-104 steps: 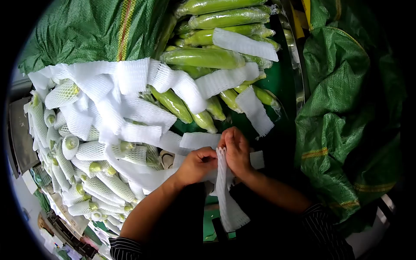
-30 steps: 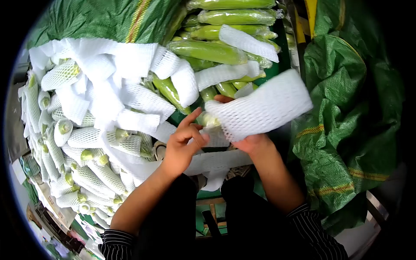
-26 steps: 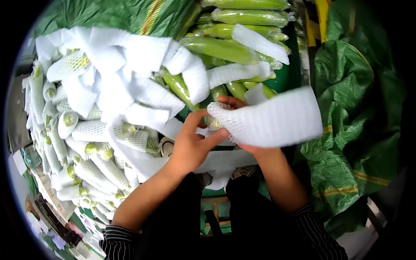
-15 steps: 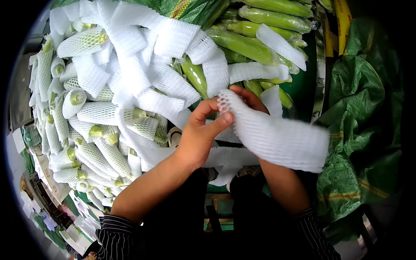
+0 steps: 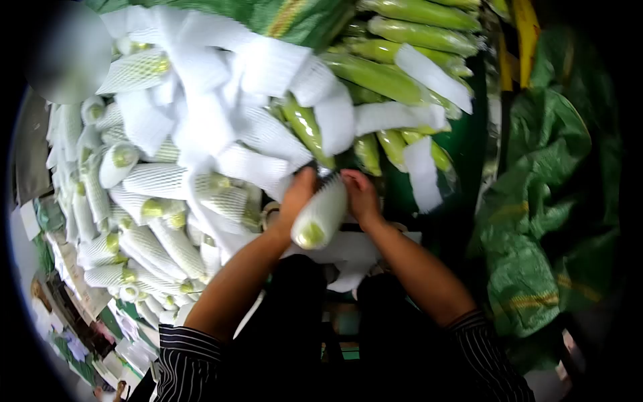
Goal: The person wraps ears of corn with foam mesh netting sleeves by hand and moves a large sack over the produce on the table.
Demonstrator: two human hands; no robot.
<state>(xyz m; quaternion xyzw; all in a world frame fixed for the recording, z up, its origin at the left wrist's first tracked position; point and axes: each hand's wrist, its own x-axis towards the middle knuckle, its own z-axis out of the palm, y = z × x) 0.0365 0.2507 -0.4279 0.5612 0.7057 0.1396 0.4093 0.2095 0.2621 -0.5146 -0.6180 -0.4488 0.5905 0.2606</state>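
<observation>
Between my hands a long green vegetable sits in a white foam net sleeve [image 5: 323, 213], its pale green end [image 5: 311, 236] showing at the near end. My left hand [image 5: 297, 195] is closed at the sleeve's left side near the far end. On the other side my right hand [image 5: 362, 198] grips the far edge with bent fingers. The fingertips are partly hidden and blurred. Just beyond lie green vegetables in clear film [image 5: 300, 127], with loose flat foam sleeves [image 5: 271, 137] to the left and a single sleeve [image 5: 423, 175] to the right.
Many sleeved vegetables [image 5: 151, 251] are piled at the left. More film-wrapped green vegetables [image 5: 382, 77] lie at the far right. A green woven sack [image 5: 529, 228] hangs on the right, and another green woven sheet [image 5: 295, 20] lies at the back. A blurred pale round shape [image 5: 70, 57] covers the upper left.
The foam sleeve, earlier stretched out to the right, now encloses a vegetable pointing toward me. My right hand has moved left and down, out from behind the sleeve. The blurred shape has appeared upper left.
</observation>
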